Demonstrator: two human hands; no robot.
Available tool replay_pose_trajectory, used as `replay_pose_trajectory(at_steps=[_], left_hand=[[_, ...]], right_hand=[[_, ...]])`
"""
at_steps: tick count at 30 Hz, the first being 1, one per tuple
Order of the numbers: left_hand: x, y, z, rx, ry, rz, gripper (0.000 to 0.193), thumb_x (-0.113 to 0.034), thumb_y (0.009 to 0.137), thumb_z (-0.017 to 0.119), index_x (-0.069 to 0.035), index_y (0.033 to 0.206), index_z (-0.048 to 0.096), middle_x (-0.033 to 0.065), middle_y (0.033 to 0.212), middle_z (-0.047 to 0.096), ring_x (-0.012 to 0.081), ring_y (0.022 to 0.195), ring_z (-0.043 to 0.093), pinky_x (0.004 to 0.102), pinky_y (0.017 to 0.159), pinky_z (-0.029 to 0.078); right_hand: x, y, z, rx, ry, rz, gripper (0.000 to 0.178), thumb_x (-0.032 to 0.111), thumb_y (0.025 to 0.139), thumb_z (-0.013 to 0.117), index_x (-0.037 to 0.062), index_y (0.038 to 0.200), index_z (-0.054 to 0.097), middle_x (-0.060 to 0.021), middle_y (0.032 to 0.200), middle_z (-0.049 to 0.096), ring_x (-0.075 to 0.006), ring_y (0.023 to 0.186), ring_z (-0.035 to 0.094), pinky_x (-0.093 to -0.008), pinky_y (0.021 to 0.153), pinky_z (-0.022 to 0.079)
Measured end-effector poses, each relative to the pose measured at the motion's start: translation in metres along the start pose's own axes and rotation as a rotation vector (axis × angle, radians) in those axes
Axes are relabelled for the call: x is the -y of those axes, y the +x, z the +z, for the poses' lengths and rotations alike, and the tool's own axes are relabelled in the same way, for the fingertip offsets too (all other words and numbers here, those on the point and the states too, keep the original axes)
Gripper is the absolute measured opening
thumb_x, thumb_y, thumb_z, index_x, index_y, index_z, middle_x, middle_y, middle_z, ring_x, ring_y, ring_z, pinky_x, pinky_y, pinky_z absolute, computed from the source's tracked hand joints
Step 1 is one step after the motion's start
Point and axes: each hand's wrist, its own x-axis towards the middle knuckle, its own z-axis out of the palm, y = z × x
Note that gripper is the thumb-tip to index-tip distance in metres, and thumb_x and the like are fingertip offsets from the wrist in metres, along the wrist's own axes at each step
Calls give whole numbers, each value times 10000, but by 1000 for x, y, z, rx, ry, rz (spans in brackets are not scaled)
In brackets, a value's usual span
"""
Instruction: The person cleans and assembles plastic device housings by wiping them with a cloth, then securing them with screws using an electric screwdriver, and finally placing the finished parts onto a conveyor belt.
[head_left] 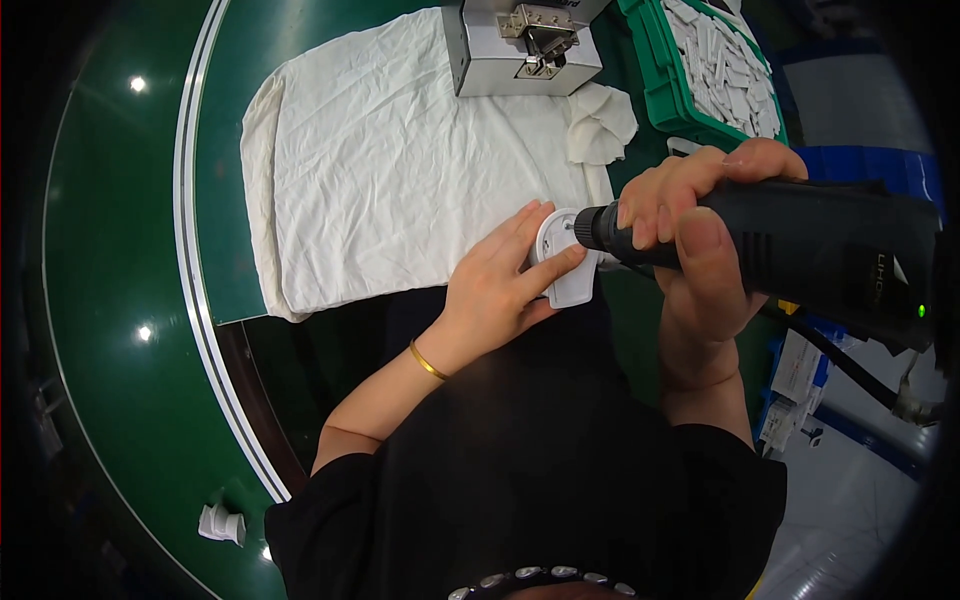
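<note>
Table is the biggest thing we see, green and hard. On it lies a white cloth, wrinkled and wide. We think it is there as a soft bed, so things do not get scratched. A green box stands at the far right, off to the side, maybe so it is near but not in the way. A grey machine with metal parts on its front sits at the far edge of the cloth.

Closer to us is a long black power tool. Our right hand is wrapped around it near its nose, thumb low and fingers on top. Holding it so far forward likely helps us aim. Our left hand grips a white part, with fingers by its round end and the thumb across it, perhaps to keep it still.

That white part is at the near right corner of the cloth, right by the tool's nose. We cannot see well if it rests on the cloth or is held just above. Smaller still are a gold bracelet on our left wrist and the white pieces heaped in the green box.
</note>
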Motion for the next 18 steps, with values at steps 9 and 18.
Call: replay_pose_trajectory(at_steps=[9,18], left_hand=[[-6,-6,-4,-32,-20,-25,652,-152,582,848,-170,1204,654,183,1290,561,359,1163,582,391,910,515],[-25,1,-69,154,-515,-268,803,-292,739,781,-132,1429,401,100,1221,503,222,1143,514,344,960,435]], right_hand=[[-16,22,-12,30,251,-7,598,143,881,660,-20,1355,333,-102,757,555,-179,629,578,-382,648,523],[-124,64,-74,-185,-296,475,332,93,762,750,-40,1015,581,-84,838,642,-158,659,625,-286,618,514]])
